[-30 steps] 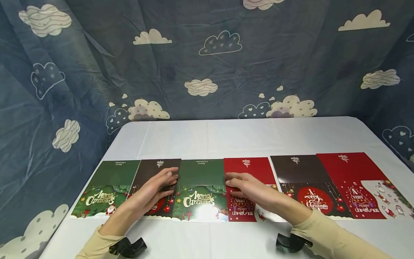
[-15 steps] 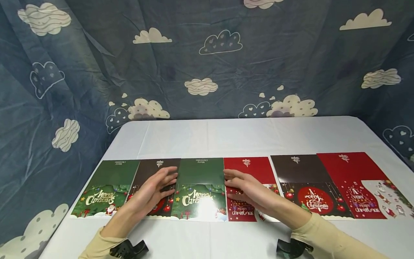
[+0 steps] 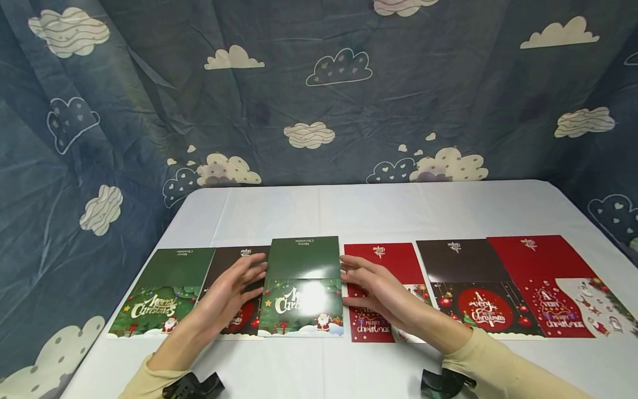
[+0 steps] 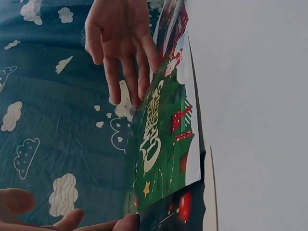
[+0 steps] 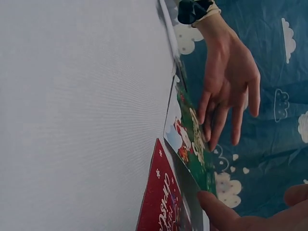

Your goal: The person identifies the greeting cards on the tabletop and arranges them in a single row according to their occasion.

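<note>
Between my two hands is an unfolded green Christmas card (image 3: 294, 260), with a plain green upper half and "Merry Christmas" lettering and a Santa below. My left hand (image 3: 226, 293) has its fingertips at the card's left edge, over a dark brown card (image 3: 236, 324). At the opposite edge are the extended fingers of my right hand (image 3: 381, 288), over a red card (image 3: 389, 255). In the left wrist view the green card (image 4: 166, 120) shows a dark gap under its near edge. The right wrist view shows its corner raised beside the red card (image 5: 159, 192).
Another green card (image 3: 171, 271) lies at the row's left end. To the right lie a second brown card (image 3: 463, 260) and a second red card (image 3: 543, 255). All lie on a white-covered table (image 3: 319, 213), backed by a cloud-patterned curtain (image 3: 349, 105).
The middle green card has risen off the table and shifted slightly left between both hands. A white gap now shows between it and the red card, and it overlaps the brown one more.
</note>
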{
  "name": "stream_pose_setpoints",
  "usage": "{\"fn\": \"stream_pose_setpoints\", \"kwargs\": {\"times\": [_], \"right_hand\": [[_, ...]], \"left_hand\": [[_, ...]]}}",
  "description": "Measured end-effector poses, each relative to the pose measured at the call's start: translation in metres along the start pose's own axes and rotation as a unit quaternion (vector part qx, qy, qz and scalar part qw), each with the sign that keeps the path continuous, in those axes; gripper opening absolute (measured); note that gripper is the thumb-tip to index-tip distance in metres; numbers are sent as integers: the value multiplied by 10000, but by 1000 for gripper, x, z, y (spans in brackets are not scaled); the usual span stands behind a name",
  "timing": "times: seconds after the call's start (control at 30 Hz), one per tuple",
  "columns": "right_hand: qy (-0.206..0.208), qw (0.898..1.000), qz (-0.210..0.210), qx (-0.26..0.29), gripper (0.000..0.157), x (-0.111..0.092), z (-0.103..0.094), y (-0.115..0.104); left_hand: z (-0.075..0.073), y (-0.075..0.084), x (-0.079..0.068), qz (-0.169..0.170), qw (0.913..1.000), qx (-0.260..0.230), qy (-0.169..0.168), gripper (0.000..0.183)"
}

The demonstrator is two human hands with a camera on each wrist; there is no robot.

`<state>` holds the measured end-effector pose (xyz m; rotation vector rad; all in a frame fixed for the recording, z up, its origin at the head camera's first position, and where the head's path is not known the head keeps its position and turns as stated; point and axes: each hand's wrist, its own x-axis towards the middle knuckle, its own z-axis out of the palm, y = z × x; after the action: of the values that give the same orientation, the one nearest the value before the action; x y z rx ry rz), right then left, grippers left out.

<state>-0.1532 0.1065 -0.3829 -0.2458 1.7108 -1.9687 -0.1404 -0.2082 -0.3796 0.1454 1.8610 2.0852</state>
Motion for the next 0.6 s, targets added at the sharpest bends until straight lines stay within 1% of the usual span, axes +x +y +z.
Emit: {"fn": "stream_pose_setpoints", "kwargs": {"times": [0.13, 0.3, 0.5, 0.6], "right_hand": [[-4, 9999, -117, -21, 56, 7, 3, -2], [16, 9999, -114, 64, 56, 17, 6, -6], [30, 9998, -79, 198, 53, 32, 11, -15], [-70, 9997, -117, 205, 53, 40, 13, -20]], "left_hand": [[-2, 5, 0, 84, 9999, 25, 50, 58], [-7, 12, 1, 154, 9997, 139, 162, 59], [-18, 20, 5, 225, 9991, 286, 197, 59], [-25, 23, 8, 214, 9987, 408, 211, 59]]}}
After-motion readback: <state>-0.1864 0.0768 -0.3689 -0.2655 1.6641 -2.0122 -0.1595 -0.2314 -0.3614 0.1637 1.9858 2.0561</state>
